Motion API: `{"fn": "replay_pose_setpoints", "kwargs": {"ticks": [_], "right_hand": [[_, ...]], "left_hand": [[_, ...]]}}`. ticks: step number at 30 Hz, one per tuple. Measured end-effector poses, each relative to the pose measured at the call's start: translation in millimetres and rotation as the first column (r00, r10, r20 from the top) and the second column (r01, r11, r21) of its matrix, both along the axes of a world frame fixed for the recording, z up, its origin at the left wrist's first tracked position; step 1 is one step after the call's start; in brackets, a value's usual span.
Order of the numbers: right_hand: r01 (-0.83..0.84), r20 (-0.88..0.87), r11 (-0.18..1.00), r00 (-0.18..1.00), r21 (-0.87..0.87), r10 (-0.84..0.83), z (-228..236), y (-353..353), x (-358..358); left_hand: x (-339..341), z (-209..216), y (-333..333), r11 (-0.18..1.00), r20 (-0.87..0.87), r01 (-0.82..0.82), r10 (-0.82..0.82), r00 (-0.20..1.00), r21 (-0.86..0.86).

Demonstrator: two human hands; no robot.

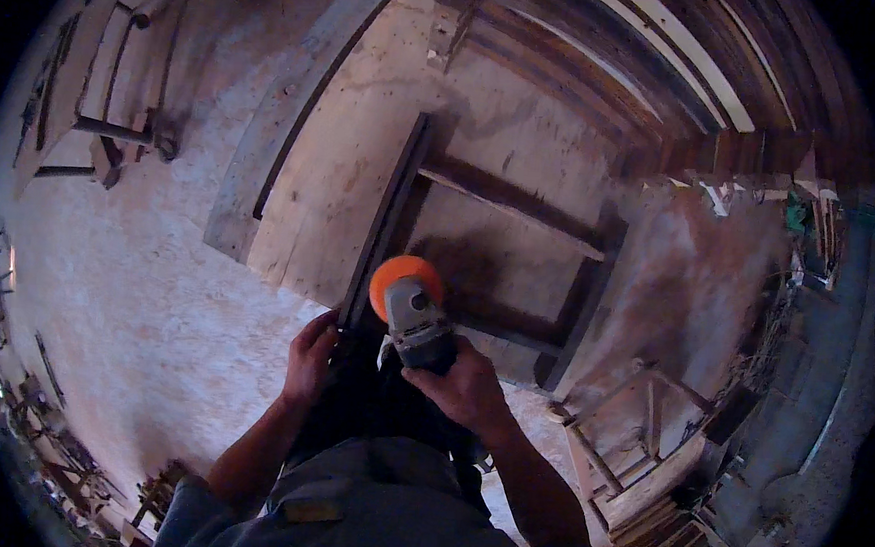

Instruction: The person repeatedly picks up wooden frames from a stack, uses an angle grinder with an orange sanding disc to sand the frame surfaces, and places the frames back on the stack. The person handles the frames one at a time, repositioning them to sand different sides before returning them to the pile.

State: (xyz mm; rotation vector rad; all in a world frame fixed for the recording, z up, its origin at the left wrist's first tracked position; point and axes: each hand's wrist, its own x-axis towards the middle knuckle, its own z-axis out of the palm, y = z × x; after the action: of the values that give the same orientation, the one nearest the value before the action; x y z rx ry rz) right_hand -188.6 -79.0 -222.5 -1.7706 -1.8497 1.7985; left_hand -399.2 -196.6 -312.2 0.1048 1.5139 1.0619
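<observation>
My right hand (463, 383) is closed round the body of an angle grinder (416, 334), grey with a dark rear part. Its round orange disc (408, 272) sits over the near end of a dark wooden frame (394, 206), close to the long left bar. Whether the disc touches the wood I cannot tell. At the near end of that same bar, my left hand (312, 354) has its fingers curled against the wood. The frame lies flat, with crossbars joining its two long bars; the grinder hides part of it.
Under the frame is a plywood board (329, 167), with a long grey plank (253, 182) along its left side. Long boards (671, 57) are stacked at the far right. Wooden stands (96, 122) occupy the far left, and another wooden frame (649, 427) is at the near right.
</observation>
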Motion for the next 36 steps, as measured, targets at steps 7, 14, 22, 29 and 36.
{"fn": "replay_pose_setpoints", "kwargs": {"ticks": [7, 14, 22, 29, 36], "right_hand": [[-0.025, 0.070, 0.999, 0.997, 0.029, 0.023, -2.5, -18.0, 7.0], [0.051, -0.057, 0.997, 0.997, 0.061, -0.048, -11.5, -26.8, 6.9], [0.095, 0.082, 0.995, 0.992, 0.037, -0.097, 2.1, -27.3, 8.6], [0.467, 0.246, 0.884, 0.857, 0.003, -0.453, 25.7, -57.1, 86.7], [0.852, 0.046, 0.523, 0.524, -0.016, -0.851, 48.2, -143.4, 160.6]], "left_hand": [[-4.8, -19.7, -12.6, 0.990, -0.061, 0.081, -0.074, 0.995, 0.117], [-4.1, -17.2, -7.8, 0.996, 0.001, 0.028, -0.028, 1.000, 0.080], [-14.7, -15.4, -9.9, 0.990, -0.023, 0.122, -0.121, 0.992, 0.066], [-33.7, 6.4, 16.7, 0.761, -0.890, 0.637, -0.368, 0.270, -0.121], [6.9, 46.0, 115.5, 0.147, -0.956, 0.952, -0.159, -0.246, -0.269]]}}
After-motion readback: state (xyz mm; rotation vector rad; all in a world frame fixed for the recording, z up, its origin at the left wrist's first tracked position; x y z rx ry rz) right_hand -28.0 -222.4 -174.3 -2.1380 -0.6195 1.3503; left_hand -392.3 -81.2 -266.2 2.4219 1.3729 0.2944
